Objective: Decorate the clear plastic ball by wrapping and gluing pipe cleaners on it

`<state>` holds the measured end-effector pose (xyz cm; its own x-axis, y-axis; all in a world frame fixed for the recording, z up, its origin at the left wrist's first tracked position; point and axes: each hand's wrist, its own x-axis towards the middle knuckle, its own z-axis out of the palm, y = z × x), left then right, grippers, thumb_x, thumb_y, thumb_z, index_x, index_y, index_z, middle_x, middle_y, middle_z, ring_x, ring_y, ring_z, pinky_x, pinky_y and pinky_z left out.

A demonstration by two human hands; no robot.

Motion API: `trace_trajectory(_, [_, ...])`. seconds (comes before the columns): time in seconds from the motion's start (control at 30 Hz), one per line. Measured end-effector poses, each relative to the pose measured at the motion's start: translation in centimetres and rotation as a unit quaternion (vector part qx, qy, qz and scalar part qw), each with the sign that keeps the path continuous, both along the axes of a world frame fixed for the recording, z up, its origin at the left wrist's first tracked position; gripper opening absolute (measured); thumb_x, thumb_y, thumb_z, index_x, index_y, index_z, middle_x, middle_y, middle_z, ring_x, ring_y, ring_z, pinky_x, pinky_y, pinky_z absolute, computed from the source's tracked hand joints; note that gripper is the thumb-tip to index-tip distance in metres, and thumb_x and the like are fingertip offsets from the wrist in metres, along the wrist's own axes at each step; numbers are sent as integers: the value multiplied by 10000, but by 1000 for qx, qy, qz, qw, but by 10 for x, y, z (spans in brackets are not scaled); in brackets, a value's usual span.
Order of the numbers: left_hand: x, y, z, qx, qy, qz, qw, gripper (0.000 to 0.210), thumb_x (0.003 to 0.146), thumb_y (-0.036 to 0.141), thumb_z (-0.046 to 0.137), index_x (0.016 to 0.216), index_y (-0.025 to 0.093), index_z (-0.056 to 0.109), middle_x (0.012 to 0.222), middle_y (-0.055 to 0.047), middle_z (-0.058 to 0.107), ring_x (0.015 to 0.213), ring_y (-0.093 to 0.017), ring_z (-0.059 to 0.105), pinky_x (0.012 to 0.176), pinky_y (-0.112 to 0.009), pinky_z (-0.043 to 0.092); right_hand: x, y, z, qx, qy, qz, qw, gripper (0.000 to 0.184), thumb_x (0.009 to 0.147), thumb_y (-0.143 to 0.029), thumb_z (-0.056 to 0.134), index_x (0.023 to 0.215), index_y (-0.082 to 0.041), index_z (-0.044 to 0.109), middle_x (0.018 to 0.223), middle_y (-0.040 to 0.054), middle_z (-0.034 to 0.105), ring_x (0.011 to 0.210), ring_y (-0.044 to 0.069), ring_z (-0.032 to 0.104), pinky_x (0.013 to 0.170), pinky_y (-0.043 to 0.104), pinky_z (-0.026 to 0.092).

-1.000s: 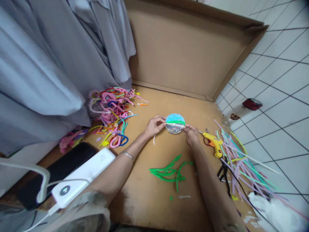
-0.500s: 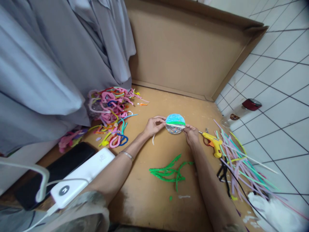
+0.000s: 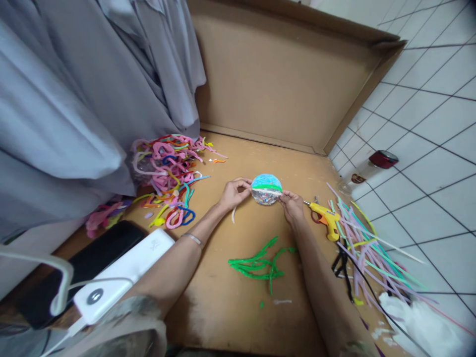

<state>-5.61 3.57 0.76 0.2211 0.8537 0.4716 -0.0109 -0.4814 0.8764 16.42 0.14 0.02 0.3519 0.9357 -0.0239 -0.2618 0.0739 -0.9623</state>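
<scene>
A round disc [image 3: 266, 198] sits between my two hands. Its upper part is covered with rows of blue pipe cleaner [image 3: 266, 180], edged by a green one [image 3: 267, 187]; the lower part is bare and mottled. Just under the green row, a white pipe cleaner [image 3: 233, 214] runs across the disc, its loose tail hanging below my left hand [image 3: 235, 192]. That hand pinches the strip at the disc's left edge. My right hand [image 3: 290, 202] has its fingers closed on the strip's other end at the right edge. The fingertips partly hide both ends.
Bent green pipe cleaners [image 3: 256, 265] lie in front of the disc. At right are a yellow glue gun [image 3: 326, 218], loose pastel pipe cleaners [image 3: 359, 243] and a jar [image 3: 366, 173]. A colourful heap [image 3: 167, 163], a white power bank [image 3: 126, 272] and a black phone [image 3: 100, 258] occupy the left.
The white pipe cleaner has come up closer against the green row. The whole view has shifted slightly; both hands stay at the disc's edges.
</scene>
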Motion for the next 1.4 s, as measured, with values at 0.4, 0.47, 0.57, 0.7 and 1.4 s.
trace_trajectory(0.4, [-3,12,-12,-83,-31,3,996,209,691,342,696,671,185,561,924,-77,727,895,-187,663,874,-349,502,-9,1,0,9,-13,3,1000,300,473,-318,845,704,-199,695,656,-6,711,653,149,638,762,334,533])
trace_trajectory(0.47, [-4,13,-13,-91,-25,6,996,213,694,350,691,675,186,558,909,-74,719,881,-186,657,857,-344,499,-12,1,1,11,-9,-8,1000,312,456,-319,843,710,-199,706,670,-6,720,668,147,635,768,325,523])
trace_trajectory(0.57, [-5,12,-13,-94,-14,20,995,229,700,381,699,695,187,578,878,-60,713,848,-184,646,830,-336,496,-16,0,0,15,0,-21,1000,311,448,-323,840,704,-203,712,670,-8,722,680,148,632,776,321,515])
trace_trajectory(0.7, [-5,10,-12,-102,-11,27,994,307,690,466,719,716,185,599,849,-51,710,815,-182,633,820,-327,489,-19,0,-2,26,-2,-30,999,298,473,-339,836,712,-204,721,695,3,734,711,159,637,784,328,514])
trace_trajectory(1.4, [-11,20,-21,-122,30,57,990,170,640,311,634,666,206,503,650,28,571,607,-119,491,634,-261,381,-41,-2,3,42,-2,-44,998,220,559,-265,783,758,-211,708,771,11,742,756,165,667,782,308,538])
